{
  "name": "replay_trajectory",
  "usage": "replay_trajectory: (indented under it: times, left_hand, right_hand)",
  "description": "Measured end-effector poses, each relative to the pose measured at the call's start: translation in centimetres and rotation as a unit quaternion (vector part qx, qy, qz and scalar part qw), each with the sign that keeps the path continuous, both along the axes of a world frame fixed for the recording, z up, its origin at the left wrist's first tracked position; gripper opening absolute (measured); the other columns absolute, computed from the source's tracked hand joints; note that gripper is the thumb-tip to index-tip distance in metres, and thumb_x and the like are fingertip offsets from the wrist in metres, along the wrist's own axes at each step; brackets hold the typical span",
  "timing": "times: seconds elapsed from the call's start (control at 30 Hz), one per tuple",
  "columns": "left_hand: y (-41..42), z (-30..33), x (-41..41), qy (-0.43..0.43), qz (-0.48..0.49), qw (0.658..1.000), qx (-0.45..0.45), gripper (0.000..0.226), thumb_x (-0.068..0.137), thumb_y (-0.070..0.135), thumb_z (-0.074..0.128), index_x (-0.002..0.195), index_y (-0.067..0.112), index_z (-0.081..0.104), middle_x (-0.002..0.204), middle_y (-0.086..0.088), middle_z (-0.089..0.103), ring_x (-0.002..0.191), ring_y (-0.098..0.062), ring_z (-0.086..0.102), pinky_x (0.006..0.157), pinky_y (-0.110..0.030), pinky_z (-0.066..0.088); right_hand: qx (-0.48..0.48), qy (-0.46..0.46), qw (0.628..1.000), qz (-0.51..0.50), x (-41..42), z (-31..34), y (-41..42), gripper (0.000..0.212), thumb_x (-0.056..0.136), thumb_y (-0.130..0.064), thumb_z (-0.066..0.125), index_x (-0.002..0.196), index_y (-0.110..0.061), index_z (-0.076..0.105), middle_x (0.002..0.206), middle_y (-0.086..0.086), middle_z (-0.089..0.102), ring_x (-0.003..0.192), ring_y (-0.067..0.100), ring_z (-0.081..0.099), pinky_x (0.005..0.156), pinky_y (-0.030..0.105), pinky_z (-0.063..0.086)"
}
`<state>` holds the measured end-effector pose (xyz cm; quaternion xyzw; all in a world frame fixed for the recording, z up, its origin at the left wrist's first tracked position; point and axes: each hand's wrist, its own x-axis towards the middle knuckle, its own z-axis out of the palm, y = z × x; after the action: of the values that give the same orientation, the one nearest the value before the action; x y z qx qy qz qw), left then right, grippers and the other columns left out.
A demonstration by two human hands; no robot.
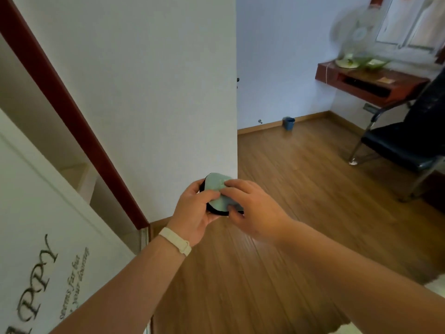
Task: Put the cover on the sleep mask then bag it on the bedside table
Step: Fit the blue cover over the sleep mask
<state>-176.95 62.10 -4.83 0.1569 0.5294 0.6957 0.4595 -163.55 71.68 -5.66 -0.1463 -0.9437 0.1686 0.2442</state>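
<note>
A pale green cover (218,186) lies over a black sleep mask (212,209), whose dark edge shows along the cover's left and lower rim. My left hand (196,213) grips the mask from the left and below, thumb across the cover. From the right, my right hand (250,208) pinches the cover's near end, fingers pressed on the fabric. Both hands hold the bundle in the air in front of a white wall corner, above the wooden floor. No bag and no bedside table are in view.
A white wall corner (236,116) stands just behind the hands. To the right are a black chair (404,145), a wall-mounted wooden desk (370,83) with a fan (358,37), and a small blue bin (288,123) by the baseboard. A white lettered panel (48,261) fills the lower left.
</note>
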Motion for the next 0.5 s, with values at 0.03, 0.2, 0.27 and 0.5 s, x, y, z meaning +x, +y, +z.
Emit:
replay_trajectory:
  times: [0.03, 0.2, 0.27, 0.5]
  left_hand:
    - [1.1, 0.2, -1.3, 0.005, -0.012, 1.0, -0.002, 0.036, 0.09, 0.0, 0.06, 0.122, 0.014, 0.062, 0.122, -0.016, 0.066, 0.107, -0.034, 0.067, 0.084, -0.05, 0.059]
    - [7.8, 0.3, -4.6, -0.001, -0.061, 0.998, 0.002, 0.035, 0.088, 0.001, 0.062, 0.12, 0.015, 0.065, 0.12, -0.016, 0.067, 0.106, -0.035, 0.068, 0.088, -0.058, 0.056]
    - [10.8, 0.0, -4.8, -0.011, -0.086, 0.996, 0.004, 0.033, 0.087, 0.0, 0.062, 0.117, 0.014, 0.068, 0.118, -0.018, 0.069, 0.105, -0.036, 0.069, 0.088, -0.057, 0.056]
    - [22.4, -0.6, -2.4, -0.013, -0.163, 0.986, -0.004, 0.032, 0.086, -0.001, 0.061, 0.115, 0.011, 0.069, 0.116, -0.02, 0.069, 0.101, -0.034, 0.071, 0.078, -0.046, 0.059]
  right_hand:
    - [0.002, 0.0, 1.0, -0.011, -1.0, 0.1, 0.8, 0.043, 0.085, -0.01, 0.064, 0.127, -0.01, 0.058, 0.134, 0.011, 0.054, 0.119, 0.033, 0.05, 0.099, 0.042, 0.043]
    - [0.014, -0.018, 0.998, -0.057, -3.3, 1.1, 6.0, 0.044, 0.085, -0.01, 0.064, 0.128, -0.011, 0.058, 0.134, 0.011, 0.054, 0.12, 0.032, 0.05, 0.101, 0.038, 0.04]
    - [0.012, -0.018, 0.996, -0.085, -3.0, 1.1, 8.2, 0.044, 0.084, -0.009, 0.064, 0.127, -0.011, 0.059, 0.133, 0.011, 0.055, 0.118, 0.032, 0.051, 0.101, 0.038, 0.039]
    - [0.008, -0.007, 0.988, -0.156, 0.3, 0.0, 17.5, 0.044, 0.081, -0.008, 0.065, 0.124, -0.013, 0.06, 0.129, 0.011, 0.058, 0.115, 0.031, 0.053, 0.1, 0.038, 0.042]
